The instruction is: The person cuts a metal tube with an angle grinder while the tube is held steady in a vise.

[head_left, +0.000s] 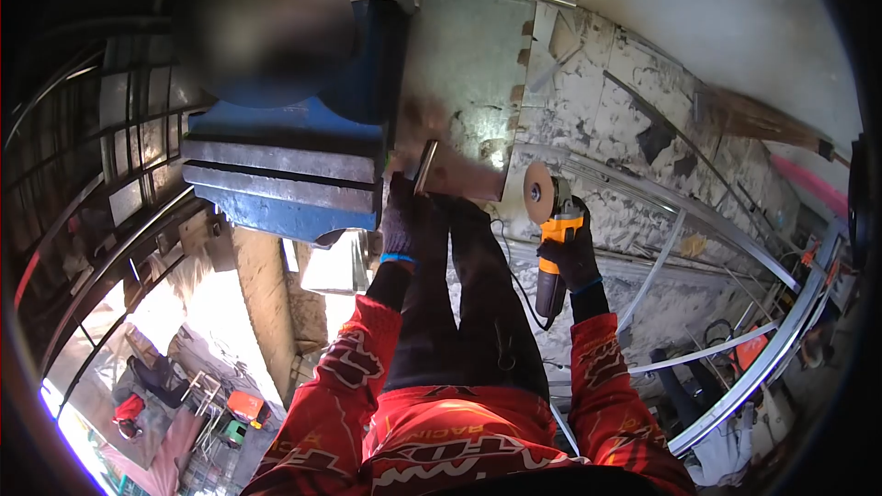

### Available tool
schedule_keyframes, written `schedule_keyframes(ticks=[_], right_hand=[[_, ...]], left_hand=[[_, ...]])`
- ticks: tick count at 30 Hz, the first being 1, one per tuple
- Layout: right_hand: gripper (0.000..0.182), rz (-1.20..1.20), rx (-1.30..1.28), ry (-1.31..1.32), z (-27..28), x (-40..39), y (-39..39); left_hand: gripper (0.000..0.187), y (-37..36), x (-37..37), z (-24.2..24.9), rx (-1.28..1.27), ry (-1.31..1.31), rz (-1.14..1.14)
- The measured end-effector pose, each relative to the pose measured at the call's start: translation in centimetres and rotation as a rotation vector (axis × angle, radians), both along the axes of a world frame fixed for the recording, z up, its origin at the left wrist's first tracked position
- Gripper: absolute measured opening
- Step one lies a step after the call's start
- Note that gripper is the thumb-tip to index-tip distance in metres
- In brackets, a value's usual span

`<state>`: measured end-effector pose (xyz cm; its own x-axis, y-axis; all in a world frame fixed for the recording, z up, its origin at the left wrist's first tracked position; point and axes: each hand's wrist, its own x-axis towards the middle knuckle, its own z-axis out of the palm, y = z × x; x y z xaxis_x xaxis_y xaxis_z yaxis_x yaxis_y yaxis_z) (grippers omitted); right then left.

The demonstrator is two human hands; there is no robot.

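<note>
Right hand (pixel 575 250) grips the angle grinder (pixel 559 226), its disc (pixel 539 192) well right of the forward-pointing metal tube (pixel 426 167) that the left hand (pixel 401 217) clasps beside the vise (pixel 285 156).

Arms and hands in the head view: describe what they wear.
The left hand and right hand wear dark gloves with blue wrist edging. Black inner cuffs show beyond red sleeves printed with dark, pale-outlined graphics.
</note>
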<state>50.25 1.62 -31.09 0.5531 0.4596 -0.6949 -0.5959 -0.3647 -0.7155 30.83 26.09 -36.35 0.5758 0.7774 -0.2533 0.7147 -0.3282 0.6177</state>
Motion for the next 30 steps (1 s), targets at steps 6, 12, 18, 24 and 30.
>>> schedule_keyframes(ticks=[6, 12, 18, 24, 30], right_hand=[[0.097, -0.039, 0.024, -0.002, 0.2, -0.1, -0.2], [0.097, -0.061, 0.034, 0.051, 0.6, 0.3, 0.0], [0.099, -0.058, 0.09, 0.067, 0.6, 0.3, 0.4], [0.096, -0.07, 0.128, 0.033, 0.1, 0.2, 0.8], [0.097, -0.069, 0.083, 0.056, 0.6, 0.1, 1.4]], left_hand=[[0.06, 1.9, 3.4, 0.4, -0.119, -0.098, -0.011], [0.058, 2.3, 4.9, 2.6, 0.071, -0.189, -0.099], [0.044, 2.1, 8.2, 6.4, -0.019, -0.057, -0.277], [0.044, 1.5, 9.7, 5.9, 0.018, -0.118, -0.392], [0.044, 0.4, 9.8, 6.1, -0.029, -0.116, -0.374]])
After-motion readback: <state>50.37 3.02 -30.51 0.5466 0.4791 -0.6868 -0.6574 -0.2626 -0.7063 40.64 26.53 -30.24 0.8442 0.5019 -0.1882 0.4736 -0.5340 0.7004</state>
